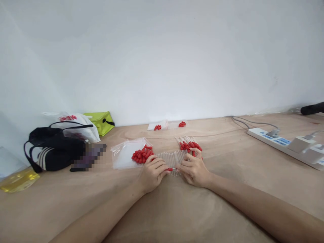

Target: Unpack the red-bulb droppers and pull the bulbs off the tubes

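Note:
My left hand [155,171] is closed on a red rubber dropper bulb [170,169] between thumb and fingers. Opposite it, my right hand [194,168] pinches a thin glass dropper tube [174,169], whose end meets the bulb's mouth. How far the tube sits inside the bulb is hidden. Under and between both hands lies a row of bare glass tubes [172,158]. A pile of loose red bulbs [141,156] rests on clear plastic bags [123,158] beside my left hand. Just beyond my right hand are several droppers with red bulbs fitted [188,145].
Two small bags with red bulbs [157,127] lie near the wall. A white power strip [283,141] with plugs and cables is at the right. On the left are a black bag [57,150], a white plastic bag [81,126], a green pouch [102,123] and a yellow item [20,180].

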`<state>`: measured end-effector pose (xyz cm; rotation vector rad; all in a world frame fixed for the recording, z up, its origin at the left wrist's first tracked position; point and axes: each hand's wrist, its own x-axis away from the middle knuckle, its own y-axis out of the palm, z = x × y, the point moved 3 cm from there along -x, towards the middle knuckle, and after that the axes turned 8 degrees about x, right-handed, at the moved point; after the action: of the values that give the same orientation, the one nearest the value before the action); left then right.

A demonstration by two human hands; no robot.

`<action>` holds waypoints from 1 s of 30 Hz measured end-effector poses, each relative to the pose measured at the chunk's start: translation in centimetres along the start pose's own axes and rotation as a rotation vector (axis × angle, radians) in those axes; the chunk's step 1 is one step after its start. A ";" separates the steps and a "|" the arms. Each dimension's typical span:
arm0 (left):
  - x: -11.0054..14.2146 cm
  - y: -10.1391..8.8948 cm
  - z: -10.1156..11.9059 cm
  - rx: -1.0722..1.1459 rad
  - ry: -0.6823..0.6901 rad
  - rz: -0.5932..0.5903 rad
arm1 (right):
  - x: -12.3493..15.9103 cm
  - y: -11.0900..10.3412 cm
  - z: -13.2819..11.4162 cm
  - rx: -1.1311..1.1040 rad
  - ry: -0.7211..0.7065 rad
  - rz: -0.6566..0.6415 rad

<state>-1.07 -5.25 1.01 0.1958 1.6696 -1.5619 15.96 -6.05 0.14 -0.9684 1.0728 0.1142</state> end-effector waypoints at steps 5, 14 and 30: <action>0.0 -0.4 0.6 -0.006 0.094 0.036 | 0.2 -0.5 -0.2 -0.009 -0.045 0.036; 1.5 -2.2 -0.4 -0.012 0.078 0.081 | 1.4 -1.4 1.9 -0.010 0.036 0.045; 0.3 -5.6 -7.9 -0.097 -0.678 0.139 | 0.5 0.6 3.5 0.177 0.409 -0.101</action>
<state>-8.28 0.38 4.21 -0.2443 1.1594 -1.2473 18.28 -3.39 -0.22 -0.9030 1.3793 -0.2690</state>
